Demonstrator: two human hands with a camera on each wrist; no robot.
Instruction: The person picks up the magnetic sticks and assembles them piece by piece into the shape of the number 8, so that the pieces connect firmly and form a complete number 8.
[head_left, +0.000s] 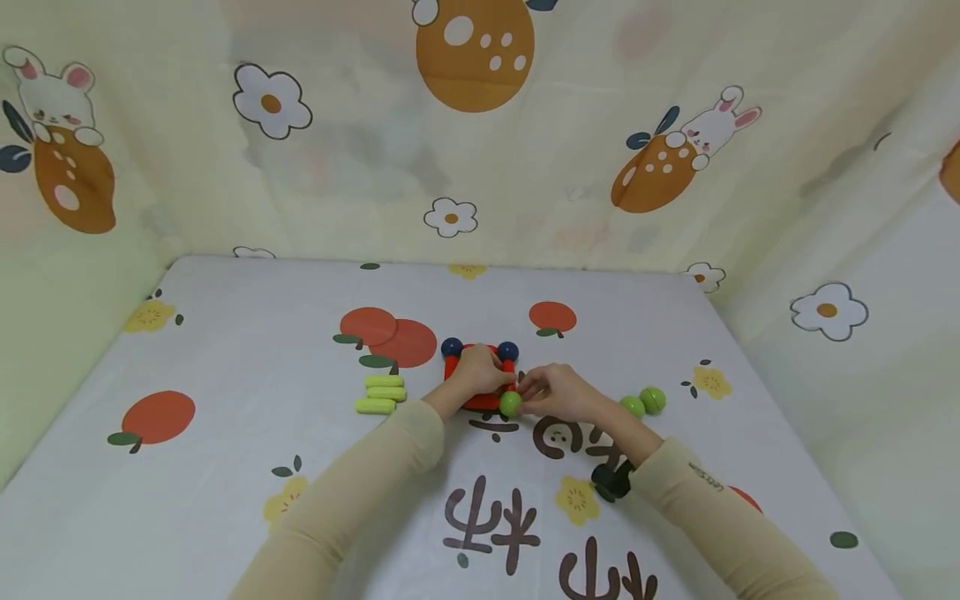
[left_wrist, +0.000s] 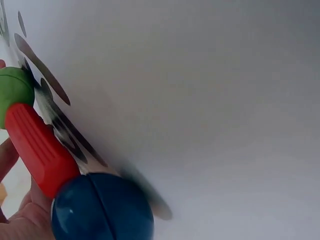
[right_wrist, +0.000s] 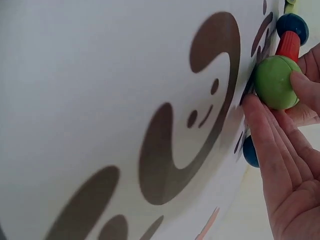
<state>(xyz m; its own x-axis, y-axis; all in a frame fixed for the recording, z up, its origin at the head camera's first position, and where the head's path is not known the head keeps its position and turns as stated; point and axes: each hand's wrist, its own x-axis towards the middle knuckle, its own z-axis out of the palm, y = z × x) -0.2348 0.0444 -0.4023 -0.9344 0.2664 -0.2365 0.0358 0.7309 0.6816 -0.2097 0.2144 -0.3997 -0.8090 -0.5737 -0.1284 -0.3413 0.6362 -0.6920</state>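
red square frame [head_left: 480, 392] of rods with dark blue balls [head_left: 452, 347] at its far corners, centre of the head view on the printed cloth [head_left: 225, 350]; left hand [head_left: 480, 371] rests curled over the frame, gripping it; right hand [head_left: 558, 392] pinches a green ball [head_left: 511, 404] against the frame's near right corner; two green balls [head_left: 643, 402] right of centre; three yellow-green rods [head_left: 381, 393] left of the frame.
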